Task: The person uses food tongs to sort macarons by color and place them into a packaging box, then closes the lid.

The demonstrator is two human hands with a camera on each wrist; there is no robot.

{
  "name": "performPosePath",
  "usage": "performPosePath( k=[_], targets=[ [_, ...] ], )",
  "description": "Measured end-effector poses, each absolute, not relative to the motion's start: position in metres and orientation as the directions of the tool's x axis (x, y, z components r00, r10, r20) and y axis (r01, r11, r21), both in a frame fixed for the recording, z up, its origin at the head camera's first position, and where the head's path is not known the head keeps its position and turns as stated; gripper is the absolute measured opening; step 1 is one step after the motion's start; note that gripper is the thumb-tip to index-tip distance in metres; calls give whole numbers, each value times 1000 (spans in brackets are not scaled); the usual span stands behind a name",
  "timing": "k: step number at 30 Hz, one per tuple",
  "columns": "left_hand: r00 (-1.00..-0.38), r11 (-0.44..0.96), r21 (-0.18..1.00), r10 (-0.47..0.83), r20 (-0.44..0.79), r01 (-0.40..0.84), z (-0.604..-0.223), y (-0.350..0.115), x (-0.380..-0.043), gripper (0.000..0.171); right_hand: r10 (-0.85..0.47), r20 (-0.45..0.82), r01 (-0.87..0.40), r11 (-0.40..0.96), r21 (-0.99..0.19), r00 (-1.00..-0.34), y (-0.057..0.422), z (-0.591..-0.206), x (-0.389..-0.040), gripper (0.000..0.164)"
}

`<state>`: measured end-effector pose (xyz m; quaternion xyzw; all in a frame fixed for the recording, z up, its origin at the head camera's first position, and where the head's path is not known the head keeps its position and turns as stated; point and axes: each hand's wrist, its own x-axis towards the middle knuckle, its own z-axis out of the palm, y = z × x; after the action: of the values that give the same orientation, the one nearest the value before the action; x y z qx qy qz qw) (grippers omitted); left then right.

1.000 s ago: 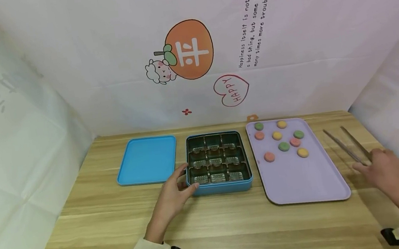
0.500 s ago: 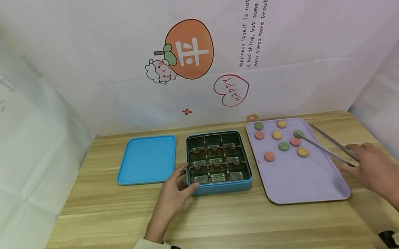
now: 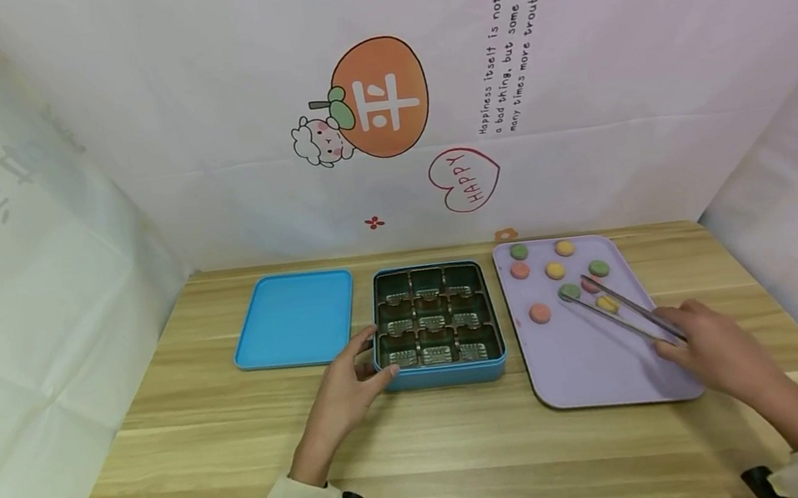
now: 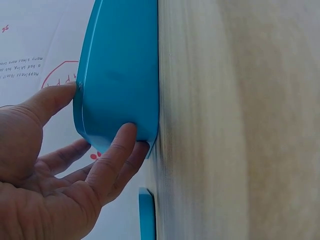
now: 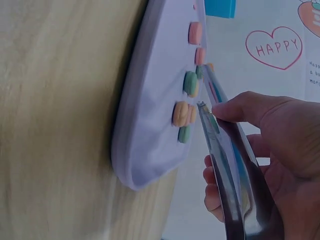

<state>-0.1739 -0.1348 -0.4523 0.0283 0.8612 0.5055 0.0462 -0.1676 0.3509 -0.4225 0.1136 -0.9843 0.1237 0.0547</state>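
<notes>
My left hand (image 3: 343, 395) holds the near left corner of a blue tin box (image 3: 446, 375), its thumb on the rim and fingers against the side in the left wrist view. A clear insert (image 3: 432, 322) with several square compartments lines the box; I see nothing in them. My right hand (image 3: 718, 350) grips metal tongs (image 3: 634, 308), whose arms stand apart. In the head view their tips overlap a green macaron (image 3: 571, 291) and a pink macaron (image 3: 589, 284); I cannot tell if they touch. In the right wrist view the tongs (image 5: 223, 172) have nothing pinched between their tips.
Several pink, green and yellow macarons, such as a pink one (image 3: 539, 313), lie on the far part of a lilac tray (image 3: 597, 370), right of the box. A flat blue lid (image 3: 295, 320) lies left of it. A printed white cloth (image 3: 246, 177) hangs behind the table.
My right hand has carried the tongs leftward from beside the tray to over the macarons, and their arms are closer together than half a second ago. The left hand and box stay put.
</notes>
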Motion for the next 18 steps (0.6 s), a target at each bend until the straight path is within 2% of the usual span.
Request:
performPosePath(
  k=[18],
  targets=[
    [-994, 478, 878, 102, -47, 7, -453, -135, -174, 71, -243, 134, -268, 935, -232, -961, 345, -433, -173, 37]
  ],
)
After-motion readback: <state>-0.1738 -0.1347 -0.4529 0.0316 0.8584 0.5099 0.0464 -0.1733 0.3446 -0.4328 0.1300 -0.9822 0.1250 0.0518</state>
